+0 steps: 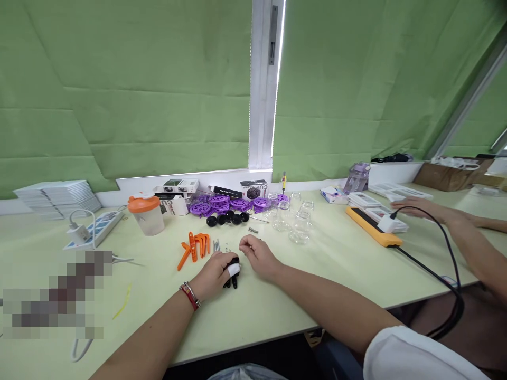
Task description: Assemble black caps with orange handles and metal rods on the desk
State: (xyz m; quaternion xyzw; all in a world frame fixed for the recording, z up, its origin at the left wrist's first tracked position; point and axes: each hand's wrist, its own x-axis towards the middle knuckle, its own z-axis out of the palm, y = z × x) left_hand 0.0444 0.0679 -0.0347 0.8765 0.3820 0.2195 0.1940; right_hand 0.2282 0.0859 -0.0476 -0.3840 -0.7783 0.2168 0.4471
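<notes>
My left hand [214,275] is closed around a small black plastic part [235,260], and a white wrap covers one finger. Black prong-like pieces [231,284] show below the fingers; I cannot tell whether they belong to the same part. Just to the right, my right hand [258,256] is pinched, and anything between its fingertips is too small to make out. Beyond the hands lie several thin metal pins [216,246], tiny bits [227,248] and a coil spring [253,230]. Several orange plastic levers [193,247] rest beyond my left hand.
Purple plastic discs [220,205], black round knobs [229,217] and clear cups [301,224] stand toward the wall. An orange-lidded shaker [147,214] and white power strip [99,229] are left. At right sit an orange power strip [372,226] and a co-worker's arm [455,221].
</notes>
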